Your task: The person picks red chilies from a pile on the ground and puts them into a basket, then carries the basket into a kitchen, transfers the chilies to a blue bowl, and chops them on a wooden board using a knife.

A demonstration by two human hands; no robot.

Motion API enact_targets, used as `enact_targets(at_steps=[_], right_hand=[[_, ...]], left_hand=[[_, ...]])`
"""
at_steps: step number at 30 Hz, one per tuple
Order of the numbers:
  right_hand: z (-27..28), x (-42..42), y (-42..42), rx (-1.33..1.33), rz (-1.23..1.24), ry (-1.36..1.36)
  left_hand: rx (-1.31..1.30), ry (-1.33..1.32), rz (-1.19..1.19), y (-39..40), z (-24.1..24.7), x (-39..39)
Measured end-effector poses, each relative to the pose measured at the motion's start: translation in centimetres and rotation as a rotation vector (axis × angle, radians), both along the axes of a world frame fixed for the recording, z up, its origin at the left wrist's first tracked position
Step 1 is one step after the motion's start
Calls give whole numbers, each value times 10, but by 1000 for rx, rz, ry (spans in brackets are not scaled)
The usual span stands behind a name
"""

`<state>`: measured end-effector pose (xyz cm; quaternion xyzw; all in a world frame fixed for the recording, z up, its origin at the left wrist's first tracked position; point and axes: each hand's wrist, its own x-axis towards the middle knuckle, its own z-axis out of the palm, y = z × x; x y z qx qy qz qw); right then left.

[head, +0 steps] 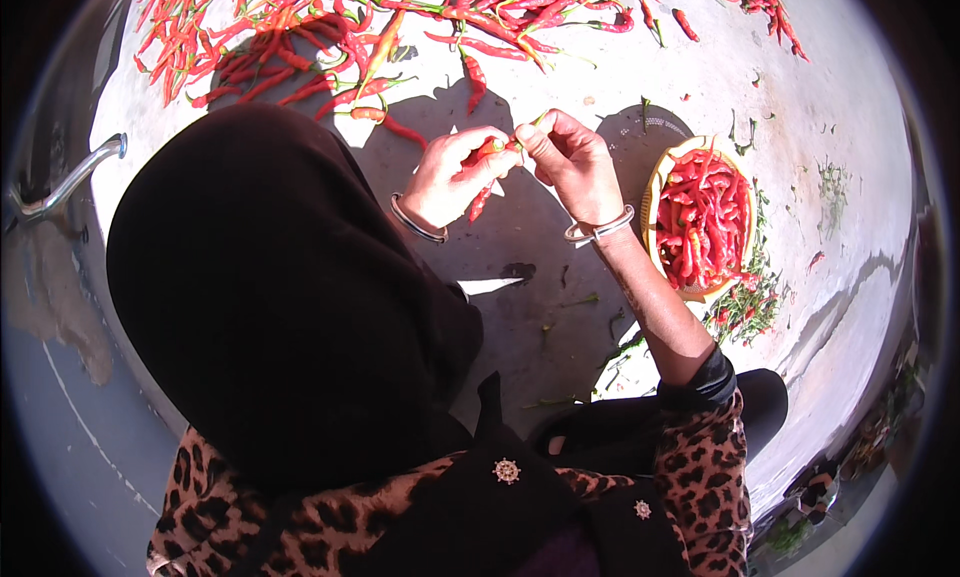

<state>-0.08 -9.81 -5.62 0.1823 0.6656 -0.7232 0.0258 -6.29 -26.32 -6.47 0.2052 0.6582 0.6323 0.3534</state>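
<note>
My left hand is closed around red chilli peppers; a pointed tip hangs below the fingers and a cut or broken top end shows above. Close beside it, my right hand pinches a thin green chilli stem between thumb and forefinger. The fingertips of both hands nearly meet, so whether the stem is still attached to a pepper is hidden. Each wrist wears a metal bangle. To the right of my right forearm stands a yellow plastic basket filled with red chilli peppers.
A wide heap of red chillies with green stems spreads across the concrete floor ahead. Green stem scraps lie against the basket. Another chilli cluster is at the far right. A black head covering blocks much of the left.
</note>
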Motion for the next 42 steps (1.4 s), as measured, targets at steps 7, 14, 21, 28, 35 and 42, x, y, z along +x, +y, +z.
enact_targets(at_steps=[7,14,21,28,35,42], right_hand=[[30,40,41,185,1262,-706],[-34,-67,-2,994,326,-16],[-51,-79,-21,772,182,57],[-3,-23,-28,373,126,-28],[-8,-16,-17,343,-9,104],[-2,-10,-13,362,128,-147]], left_hand=[[-39,94,-27,-27,-1,2],[309,-354,380,-50,-30,-33],[194,-559,411,-36,-37,-42],[200,-546,276,-17,-24,-27],[112,-360,16,-12,-8,-14],[-128,-123,11,-11,-1,0]])
